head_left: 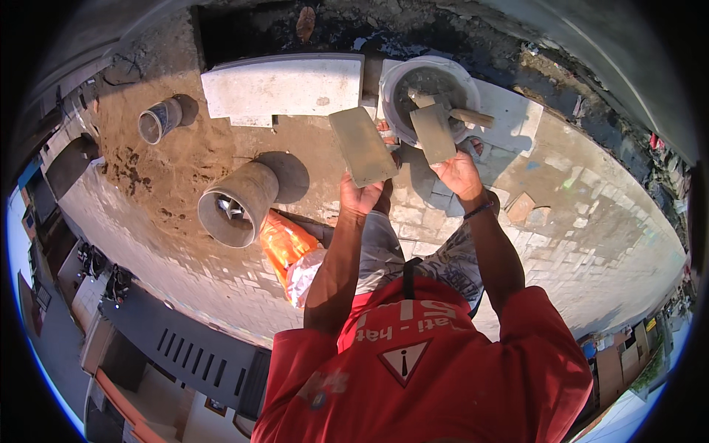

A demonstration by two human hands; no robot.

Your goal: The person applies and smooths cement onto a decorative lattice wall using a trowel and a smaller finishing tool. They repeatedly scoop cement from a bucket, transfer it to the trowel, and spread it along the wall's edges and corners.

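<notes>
My left hand [360,196] grips the lower end of a flat tan rectangular slab [363,146], tilted outward. In my right hand [459,176] is a smaller, narrower tan slab [433,133], held by its near end with my fingers mostly behind it. Beyond that slab stands a round pale bucket [473,87] with grey wet mix inside. A wooden handle [473,117] sticks out over the bucket's right rim, and another tan piece [423,100] shows inside, partly covered by the narrower slab. The two held slabs are apart. Whether they are tile or board, I cannot tell.
A long white slab [284,87] lies left of the bucket, beside a dark wet ditch [325,33]. Two open cylinders, one large [247,196] and one small [161,122], rest on sandy ground. An orange sack [284,240] sits near my left leg; broken pieces [521,207] lie on the paving right.
</notes>
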